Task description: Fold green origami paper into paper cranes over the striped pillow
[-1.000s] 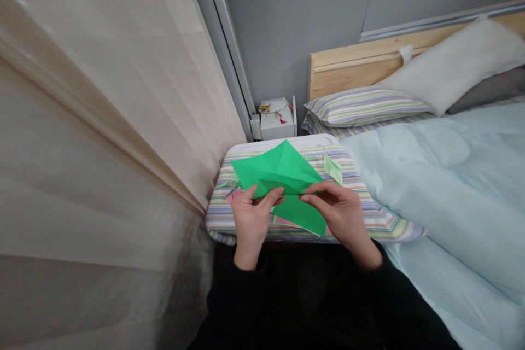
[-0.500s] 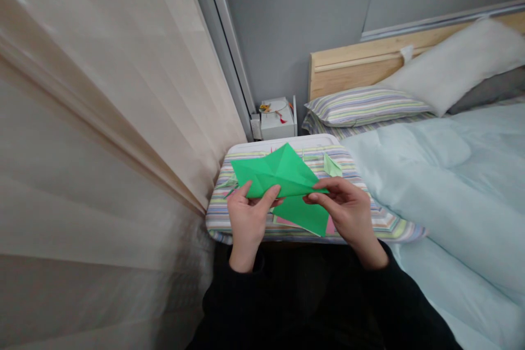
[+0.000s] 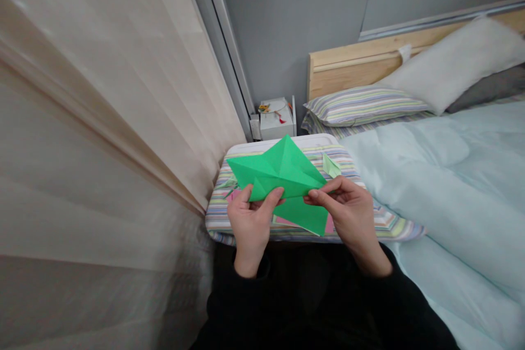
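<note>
A creased sheet of green origami paper (image 3: 276, 167) is held up above the small table, partly folded, with one point facing away from me. My left hand (image 3: 253, 219) pinches its near left edge, thumb on top. At the right corner, my right hand (image 3: 348, 208) is closed on the paper between thumb and fingers. Below it, another flat green sheet (image 3: 305, 214) lies on the table, with pink paper (image 3: 329, 224) showing under its edges. The undersides of the held paper and some fingertips are hidden.
The table (image 3: 217, 216) has a striped cloth. A pale green folded paper piece (image 3: 331, 166) lies at its right, another (image 3: 229, 183) at its left. A curtain (image 3: 172, 120) borders the left, a bed with a light blue quilt (image 3: 443, 175) the right. A white cabinet (image 3: 276, 127) stands behind.
The green paper has tilted, its far point rising a little and more of its face showing. My right fingers have shifted slightly at its right corner. Both hands keep their hold.
</note>
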The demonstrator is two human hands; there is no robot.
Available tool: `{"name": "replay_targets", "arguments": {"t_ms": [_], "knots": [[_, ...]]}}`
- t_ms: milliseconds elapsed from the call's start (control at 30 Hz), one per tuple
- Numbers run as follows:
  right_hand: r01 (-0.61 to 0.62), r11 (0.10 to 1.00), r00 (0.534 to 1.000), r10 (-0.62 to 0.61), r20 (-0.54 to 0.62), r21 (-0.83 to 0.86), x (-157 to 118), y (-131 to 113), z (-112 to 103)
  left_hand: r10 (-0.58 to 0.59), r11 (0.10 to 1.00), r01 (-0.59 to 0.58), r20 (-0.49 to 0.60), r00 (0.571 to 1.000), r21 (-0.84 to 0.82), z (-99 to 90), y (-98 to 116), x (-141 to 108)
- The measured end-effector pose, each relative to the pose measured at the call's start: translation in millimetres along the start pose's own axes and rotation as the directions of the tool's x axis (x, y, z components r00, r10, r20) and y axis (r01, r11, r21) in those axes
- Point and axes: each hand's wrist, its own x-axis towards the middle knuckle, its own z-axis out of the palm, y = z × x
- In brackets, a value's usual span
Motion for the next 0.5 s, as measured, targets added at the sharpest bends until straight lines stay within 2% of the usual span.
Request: {"name": "replay_targets", "arguments": {"t_ms": [233, 500], "knots": [[-0.031, 0.993, 0.999, 0.035, -0.036, 0.115, -4.1, -7.7, 4.0, 0.017, 1.000, -0.018, -0.077, 0.997, -0.016, 1.2, 1.5, -2.5], [0.047, 0.999, 0.999, -0.047, -0.015, 0.024, -7.5, -8.0, 0.1, 0.057, 0.998, -0.057, -0.091, 0.994, 0.004, -3.1, 1.9, -1.6]]}}
